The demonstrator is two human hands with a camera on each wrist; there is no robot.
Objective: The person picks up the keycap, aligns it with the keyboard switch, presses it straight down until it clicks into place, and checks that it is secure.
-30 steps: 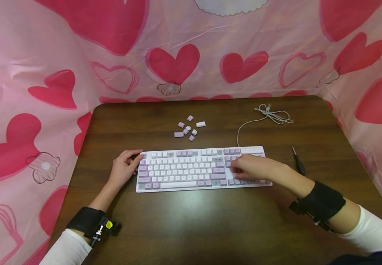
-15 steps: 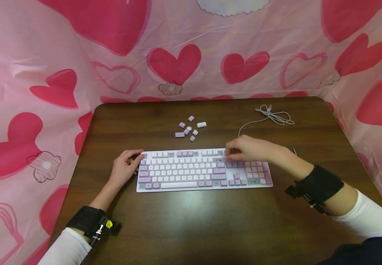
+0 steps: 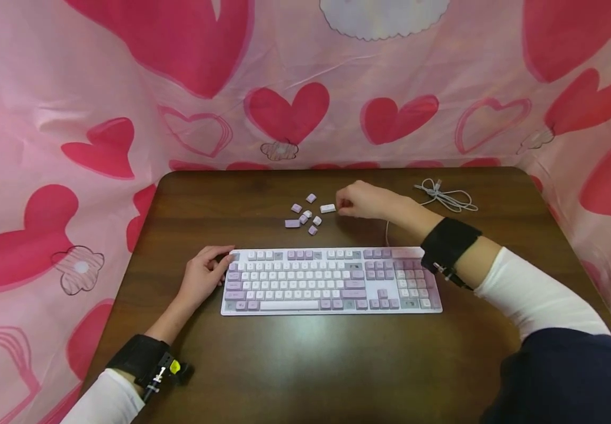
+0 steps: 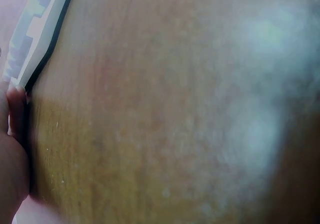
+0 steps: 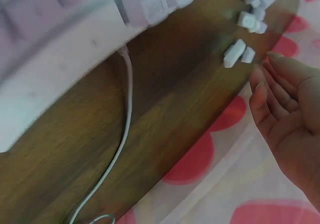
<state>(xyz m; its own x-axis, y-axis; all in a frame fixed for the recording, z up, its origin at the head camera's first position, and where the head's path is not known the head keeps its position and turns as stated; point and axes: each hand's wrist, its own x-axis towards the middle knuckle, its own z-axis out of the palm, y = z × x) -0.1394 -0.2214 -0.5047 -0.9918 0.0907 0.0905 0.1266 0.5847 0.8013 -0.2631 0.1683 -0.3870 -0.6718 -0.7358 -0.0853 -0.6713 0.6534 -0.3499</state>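
A white and lilac keyboard lies on the table, with several grey spots among its keys. My left hand holds the keyboard's far left corner, thumb and index finger at the edge; the left wrist view shows the fingers at that corner. Beyond the keyboard, my right hand hovers with loosely bent fingers, nothing visible between them. Its fingertips are right beside a long white keycap. Loose small keycaps lie left of it, among them a wide lilac keycap.
A pale cable runs from the keyboard's back and lies coiled at the far right of the brown table. Pink cloth with red hearts hangs behind and at the sides. My right forearm covers part of the table's right side.
My right hand has moved from the keyboard's right part to the far side, up to the long white keycap. My left hand stays at the keyboard's corner. The screwdriver is now hidden.
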